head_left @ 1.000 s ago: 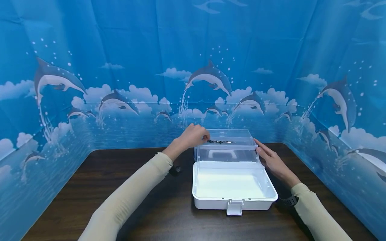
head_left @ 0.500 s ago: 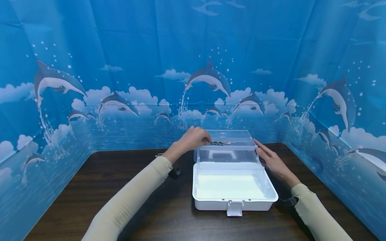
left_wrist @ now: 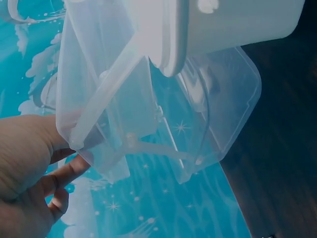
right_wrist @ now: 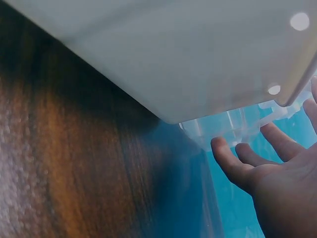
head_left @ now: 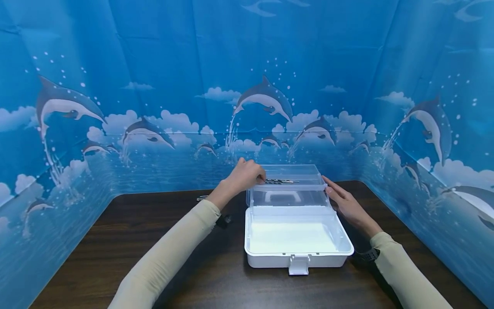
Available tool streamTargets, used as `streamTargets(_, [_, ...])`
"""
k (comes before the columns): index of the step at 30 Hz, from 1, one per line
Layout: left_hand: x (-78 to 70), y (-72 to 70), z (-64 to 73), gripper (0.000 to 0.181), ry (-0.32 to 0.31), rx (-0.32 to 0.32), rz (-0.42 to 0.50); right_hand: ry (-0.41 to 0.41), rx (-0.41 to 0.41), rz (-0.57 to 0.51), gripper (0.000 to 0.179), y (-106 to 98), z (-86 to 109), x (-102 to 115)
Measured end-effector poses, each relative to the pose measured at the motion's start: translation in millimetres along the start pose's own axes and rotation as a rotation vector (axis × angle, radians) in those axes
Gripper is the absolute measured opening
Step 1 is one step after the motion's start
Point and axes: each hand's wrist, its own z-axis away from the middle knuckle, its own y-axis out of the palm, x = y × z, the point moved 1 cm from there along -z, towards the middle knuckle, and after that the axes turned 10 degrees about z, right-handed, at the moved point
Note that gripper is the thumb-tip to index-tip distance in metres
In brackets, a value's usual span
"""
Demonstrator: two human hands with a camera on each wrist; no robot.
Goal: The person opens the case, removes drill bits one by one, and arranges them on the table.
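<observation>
A white case (head_left: 297, 261) stands with its lid up, its front latch hanging down. Behind its white base, a clear tray (head_left: 287, 187) is raised on hinged arms. My left hand (head_left: 245, 176) is at the tray's left end, curled fingers pinching dark, spiral-fluted drill bits (head_left: 279, 181) that point right over the tray. The left wrist view has the left hand (left_wrist: 29, 168) partly behind the translucent tray wall; the bits are hidden there. My right hand (head_left: 349, 208) touches the tray's right end with extended fingers. In the right wrist view, its fingers (right_wrist: 230, 163) are spread.
Several thin silver rods (head_left: 201, 198) lie on the dark wooden table (head_left: 185, 274) behind my left wrist. A blue dolphin-print curtain (head_left: 173, 86) encloses the back and sides. The transparent lid (left_wrist: 233, 99) is tipped back behind the case.
My left fingers shift slightly around the drill bits at the tray's left end. My right hand keeps its place at the right end. The view drifts a little.
</observation>
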Motion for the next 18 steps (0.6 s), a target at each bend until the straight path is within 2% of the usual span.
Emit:
streamTargets(10, [5.8, 0.1, -0.4, 0.013, 0.047, 0.042, 0.102, 0.006, -0.006, 0.008, 0.066, -0.1, 0.4, 0.7])
streamTargets(18, [9.9, 5.0, 3.1, 0.014, 0.032, 0.052, 0.097, -0.003, 0.001, 0.008, 0.065, 1.0, 1.9, 1.4])
